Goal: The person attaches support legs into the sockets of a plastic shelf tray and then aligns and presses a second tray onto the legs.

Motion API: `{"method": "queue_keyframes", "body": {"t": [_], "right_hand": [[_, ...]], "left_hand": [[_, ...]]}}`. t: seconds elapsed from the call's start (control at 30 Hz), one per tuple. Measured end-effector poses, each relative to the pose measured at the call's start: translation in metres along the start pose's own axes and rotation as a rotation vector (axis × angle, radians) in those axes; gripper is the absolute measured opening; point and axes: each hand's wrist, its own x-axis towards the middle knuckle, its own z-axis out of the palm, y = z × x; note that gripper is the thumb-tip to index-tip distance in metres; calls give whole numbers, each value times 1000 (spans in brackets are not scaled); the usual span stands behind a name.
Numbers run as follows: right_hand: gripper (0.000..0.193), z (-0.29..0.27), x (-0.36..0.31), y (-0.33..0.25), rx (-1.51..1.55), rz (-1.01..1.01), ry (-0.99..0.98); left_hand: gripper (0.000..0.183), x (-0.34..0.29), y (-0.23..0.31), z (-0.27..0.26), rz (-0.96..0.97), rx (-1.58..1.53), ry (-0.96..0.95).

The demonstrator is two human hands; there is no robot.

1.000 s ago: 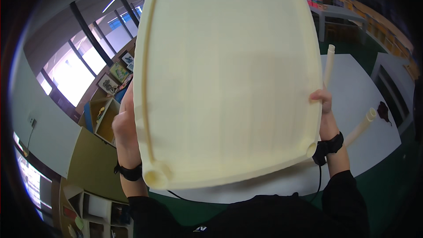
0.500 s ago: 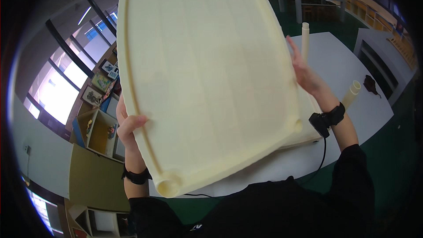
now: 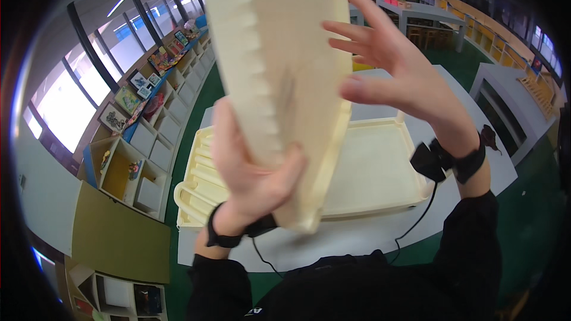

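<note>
A large cream plastic tray-like panel (image 3: 279, 41) is raised in front of me, turned nearly edge-on and blurred by motion. My left hand (image 3: 256, 172) grips its lower part, with the thumb across the near face and the fingers along the left side. Beside the right edge, my right hand (image 3: 395, 65) is open with its fingers spread; whether the fingertips touch the panel, I cannot tell. Below on the table lies a second cream tray (image 3: 380, 166), partly hidden by the panel. To its left are several cream tubes (image 3: 208, 175) and a curved cream handle (image 3: 193, 202).
A white table (image 3: 279, 252) carries these parts. Cables hang from the black bands on my wrists. A dark red leaf-like thing (image 3: 489, 138) lies at the table's right. Shelves with framed pictures (image 3: 143, 83) line the left; a grey table (image 3: 428, 18) stands farther back.
The panel has turned from facing me broadly to nearly edge-on. My right hand has come off its right side and opened; my left hand has moved right, still gripping. The tray and tubes beneath are uncovered.
</note>
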Motion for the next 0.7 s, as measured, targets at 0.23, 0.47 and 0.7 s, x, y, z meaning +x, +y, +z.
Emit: {"method": "queue_keyframes", "body": {"t": [0.23,0.47,0.7], "right_hand": [[97,11,8,-15,-211,-172,-108],[62,22,-18,24,-57,-11,281],[25,11,-11,54,-300,-39,656]], "left_hand": [[46,-20,-16,72,157,181,277],[56,-19,-71,146,204,359,289],[53,-13,-90,191,175,224,367]]}}
